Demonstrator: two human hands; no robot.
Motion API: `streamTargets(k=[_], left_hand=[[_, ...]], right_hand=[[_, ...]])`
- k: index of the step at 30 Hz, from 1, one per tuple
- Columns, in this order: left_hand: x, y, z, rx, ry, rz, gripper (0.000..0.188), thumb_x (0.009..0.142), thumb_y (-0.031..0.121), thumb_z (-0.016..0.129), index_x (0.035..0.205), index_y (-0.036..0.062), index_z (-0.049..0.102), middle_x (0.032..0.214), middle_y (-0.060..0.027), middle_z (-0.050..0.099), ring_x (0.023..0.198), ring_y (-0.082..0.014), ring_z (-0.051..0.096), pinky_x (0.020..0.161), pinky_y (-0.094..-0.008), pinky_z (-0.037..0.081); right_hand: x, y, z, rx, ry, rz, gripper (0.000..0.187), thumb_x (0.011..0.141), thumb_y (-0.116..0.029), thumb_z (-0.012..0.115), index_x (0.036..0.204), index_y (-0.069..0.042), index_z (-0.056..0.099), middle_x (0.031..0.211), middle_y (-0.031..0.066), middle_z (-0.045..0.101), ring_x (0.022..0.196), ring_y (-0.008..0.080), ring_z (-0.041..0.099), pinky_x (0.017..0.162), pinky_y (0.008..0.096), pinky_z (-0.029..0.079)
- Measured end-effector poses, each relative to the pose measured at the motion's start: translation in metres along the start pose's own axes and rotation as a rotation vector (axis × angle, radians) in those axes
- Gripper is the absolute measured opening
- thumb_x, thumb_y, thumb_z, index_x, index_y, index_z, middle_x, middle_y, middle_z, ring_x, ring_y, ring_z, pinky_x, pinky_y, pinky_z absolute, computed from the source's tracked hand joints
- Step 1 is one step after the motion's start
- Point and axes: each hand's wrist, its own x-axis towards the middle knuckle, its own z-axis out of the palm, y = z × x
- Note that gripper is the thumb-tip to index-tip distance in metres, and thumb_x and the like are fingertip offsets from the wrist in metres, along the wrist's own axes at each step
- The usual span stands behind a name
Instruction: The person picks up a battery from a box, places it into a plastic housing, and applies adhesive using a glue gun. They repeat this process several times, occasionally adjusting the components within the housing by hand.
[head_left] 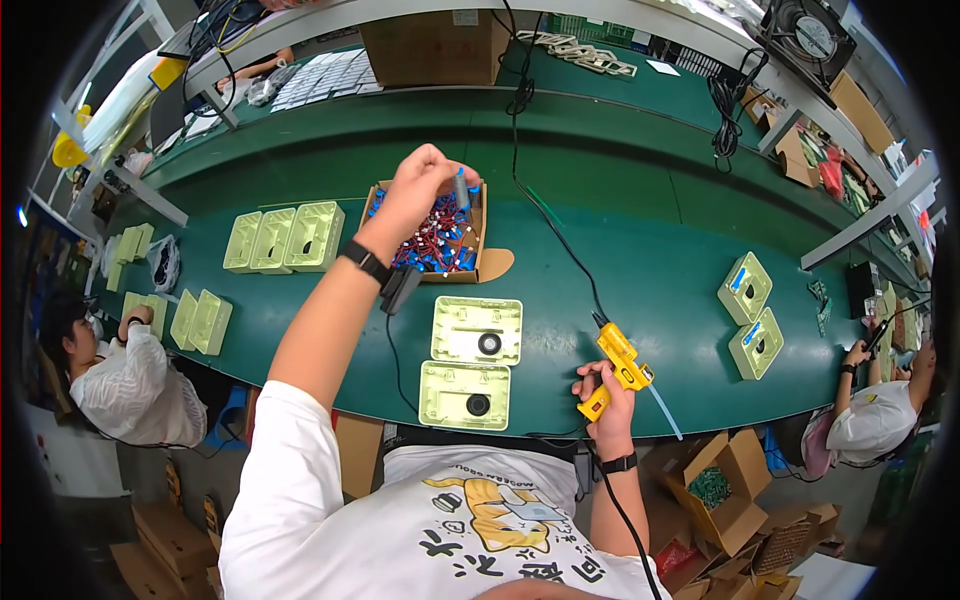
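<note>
My left hand (425, 185) is over a shallow cardboard box (483, 240), its fingers pinched on a grey cylindrical battery (461, 190) with a blue end. Inside the box lie many blue batteries with tangled red wires (437, 235) and small white plugs. In my right hand (612, 405) is a yellow hot glue gun (622, 360), gripped by its handle, with a pale glue stick (664, 410) sticking out. Between my hands two pale green plastic housings lie open side up, a far one (450, 330) and a near one (445, 395), each with a round black part inside.
More green housings (285, 238) stand at the left, and two with blue pieces (757, 345) at the right. A black cable (560, 235) crosses the green table to the glue gun. Co-workers sit at the left (140, 375) and right (875, 405). A shelf spans the back.
</note>
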Motion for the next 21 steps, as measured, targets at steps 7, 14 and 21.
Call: streamTargets(k=[7,14,21], left_hand=[[0.013,-0.024,0.018,1.226,0.027,0.14,0.017,0.107,0.018,0.073,0.106,0.0026,0.067,0.099,-0.0217,0.079,0.097,-0.0423,0.079,0.083,-0.0529,0.062],[-0.006,-0.016,0.011,1.19,0.021,0.383,0.018,0.105,0.021,0.078,0.116,0.0084,0.073,0.099,-0.0174,0.079,0.094,-0.0448,0.075,0.081,-0.0551,0.059],[-0.044,-0.004,0.007,1.137,0.125,0.375,0.017,0.102,0.025,0.079,0.11,0.0093,0.079,0.103,-0.0167,0.077,0.094,-0.0412,0.077,0.082,-0.052,0.062]], right_hand=[[-0.003,0.004,0.003,-0.031,0.054,0.001,0.019,0.116,-0.021,0.064,0.12,-0.002,0.07,0.111,0.0191,0.077,0.073,0.0178,0.063,0.079,0.0417,0.059],[-0.008,0.002,-0.002,-0.061,0.047,-0.004,0.02,0.117,-0.019,0.064,0.12,0.0,0.069,0.112,0.0199,0.077,0.075,0.0181,0.063,0.08,0.0418,0.06],[-0.012,0.0,0.004,-0.172,0.039,-0.001,0.021,0.117,-0.019,0.064,0.121,0.001,0.069,0.113,0.0204,0.077,0.075,0.0184,0.064,0.081,0.0421,0.061]])
